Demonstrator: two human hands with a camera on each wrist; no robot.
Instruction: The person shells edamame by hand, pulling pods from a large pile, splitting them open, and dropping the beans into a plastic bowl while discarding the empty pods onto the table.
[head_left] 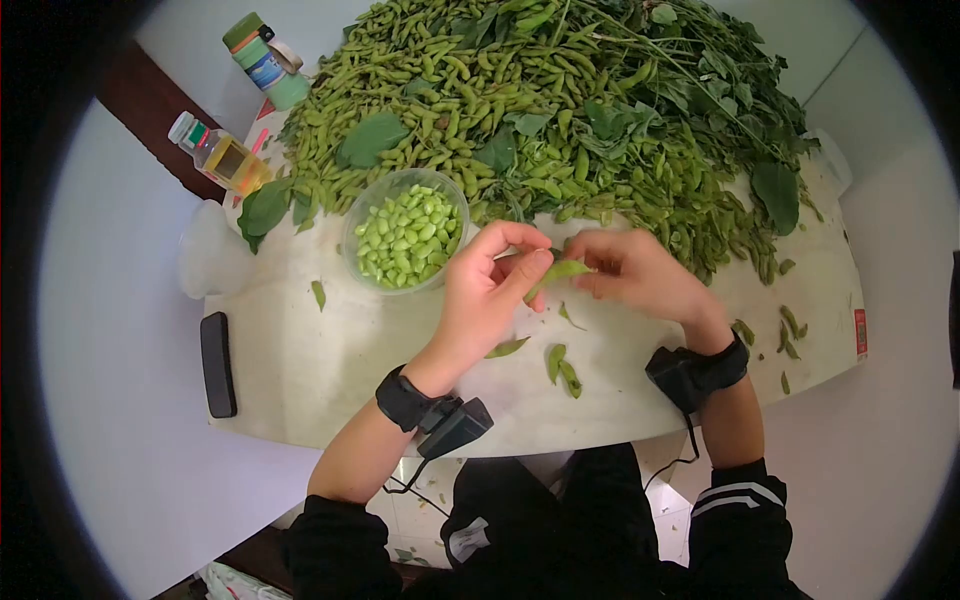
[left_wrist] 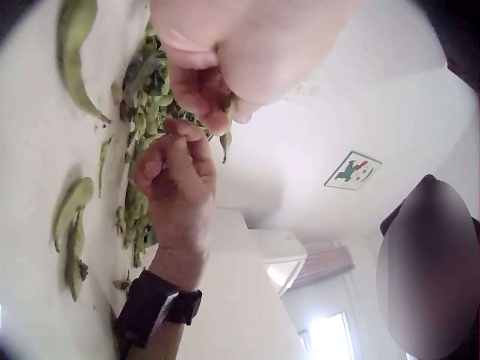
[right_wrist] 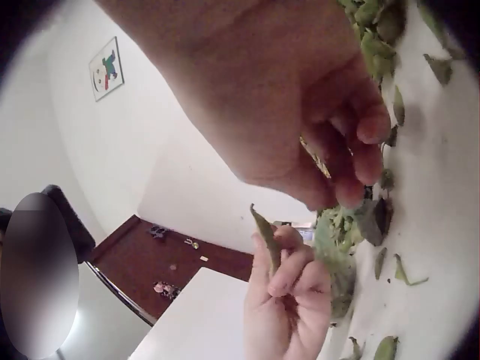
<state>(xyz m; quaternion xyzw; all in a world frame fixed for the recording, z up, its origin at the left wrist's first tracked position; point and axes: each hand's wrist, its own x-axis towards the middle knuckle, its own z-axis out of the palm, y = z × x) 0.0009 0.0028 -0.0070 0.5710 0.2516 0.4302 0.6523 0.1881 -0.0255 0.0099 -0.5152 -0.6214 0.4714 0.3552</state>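
My left hand [head_left: 492, 285] pinches a green soybean pod [head_left: 568, 269] between thumb and fingers, above the table and to the right of a clear plastic bowl [head_left: 348, 240] of shelled beans [head_left: 405, 235]. In the right wrist view the pod [right_wrist: 265, 238] stands up from the left hand's fingertips. Close by the pod's right end is my right hand [head_left: 640, 272], blurred in the head view. Its fingers are loosely bent, and the right wrist view shows nothing between them. Below the hands lie a few loose pods [head_left: 571, 378] on the tabletop [head_left: 620, 400].
A large heap of pods [head_left: 420, 110] with leafy stalks [head_left: 715, 75] covers the back of the table. At the left stand a green bottle [head_left: 265, 65] and a bottle of yellow liquid [head_left: 228, 160]. A black phone [head_left: 217, 365] lies near the left edge. Scattered pods [head_left: 790, 330] lie at right.
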